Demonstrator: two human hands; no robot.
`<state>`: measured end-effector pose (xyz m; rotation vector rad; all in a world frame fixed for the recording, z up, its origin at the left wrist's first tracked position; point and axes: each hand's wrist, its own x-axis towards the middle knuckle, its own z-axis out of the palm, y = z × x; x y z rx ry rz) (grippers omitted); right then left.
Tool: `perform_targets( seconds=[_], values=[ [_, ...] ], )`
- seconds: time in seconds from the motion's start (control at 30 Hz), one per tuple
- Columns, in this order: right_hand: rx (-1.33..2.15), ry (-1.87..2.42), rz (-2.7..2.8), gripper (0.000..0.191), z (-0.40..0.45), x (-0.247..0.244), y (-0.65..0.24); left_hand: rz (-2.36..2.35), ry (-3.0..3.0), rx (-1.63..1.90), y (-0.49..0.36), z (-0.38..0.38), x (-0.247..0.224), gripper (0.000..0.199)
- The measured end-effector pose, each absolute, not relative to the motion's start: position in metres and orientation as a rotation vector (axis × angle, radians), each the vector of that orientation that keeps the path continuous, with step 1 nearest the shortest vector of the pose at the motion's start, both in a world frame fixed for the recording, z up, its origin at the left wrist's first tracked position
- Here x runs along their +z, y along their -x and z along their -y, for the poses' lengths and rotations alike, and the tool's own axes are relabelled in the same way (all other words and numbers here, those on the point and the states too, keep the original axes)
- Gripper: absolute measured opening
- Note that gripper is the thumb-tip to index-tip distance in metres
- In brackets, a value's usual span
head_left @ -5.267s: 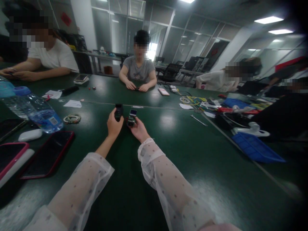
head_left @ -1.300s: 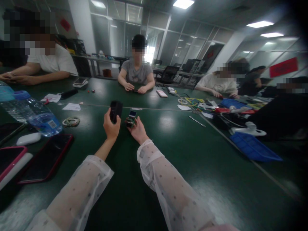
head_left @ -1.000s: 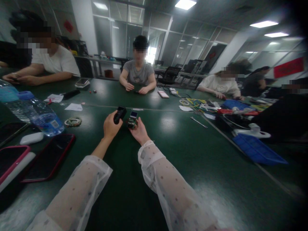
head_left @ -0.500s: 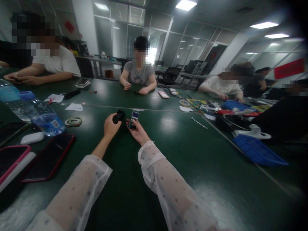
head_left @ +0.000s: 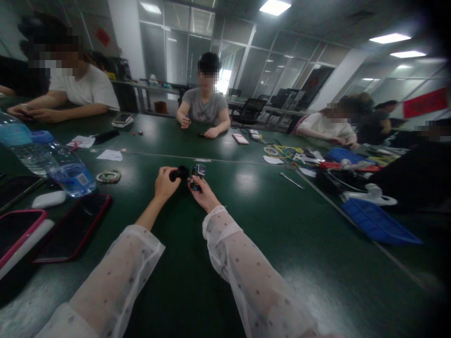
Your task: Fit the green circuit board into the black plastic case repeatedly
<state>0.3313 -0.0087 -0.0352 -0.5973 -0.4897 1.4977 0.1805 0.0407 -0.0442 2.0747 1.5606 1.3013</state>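
My left hand (head_left: 165,185) is closed around a small black hollow casing (head_left: 179,172), held a little above the table. Just to its right, my right hand (head_left: 206,196) grips a small electronic module (head_left: 197,176) between thumb and fingers. The module has a small square screen on its upper part and a blue spot lower down. A narrow gap lies between the casing and the module. My fingertips partly hide both, and fine detail is too small to tell.
On the left are a water bottle (head_left: 65,164), a red-edged phone (head_left: 75,230), a white case (head_left: 48,199) and a bracelet (head_left: 108,176). Rightward lie a wrench (head_left: 291,180), tangled cables (head_left: 282,151) and a blue tray (head_left: 378,220). A person (head_left: 204,105) sits opposite; others sit along the table.
My left hand has shifted slightly right with the casing, closer to the module. In my right hand the module has turned, its screen now lower and more tilted.
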Motion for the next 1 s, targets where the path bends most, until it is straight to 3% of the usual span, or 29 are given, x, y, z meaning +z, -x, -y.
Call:
perform_targets(
  seconds=[0.2, 0.4, 0.6, 0.7, 0.83, 1.0],
  values=[
    [1.481, 0.587, 0.502, 0.032, 0.010, -0.034, -0.330, -1.470, -2.056, 1.364, -0.180, -0.045, -0.047, 0.033],
    [1.497, 0.622, 0.545, 0.033, 0.008, -0.036, -0.331, -1.279, -2.044, 1.665, -0.186, -0.024, -0.026, 0.030],
    [1.508, 0.663, 0.669, 0.031, 0.010, -0.034, -0.330, -0.955, -1.567, 1.725, -0.219, 0.002, -0.016, 0.039],
    [1.503, 0.678, 0.736, 0.033, 0.011, -0.035, -0.330, -0.882, -1.211, 1.674, -0.236, 0.003, -0.025, 0.046],
    [1.497, 0.679, 0.842, 0.039, 0.013, -0.034, -0.330, -0.822, -0.934, 1.489, -0.242, -0.001, -0.033, 0.030],
    [1.335, 0.761, 1.003, 0.046, 0.015, -0.034, -0.322, -0.656, -0.647, 1.212, -0.228, -0.003, -0.027, 0.049]
  ],
)
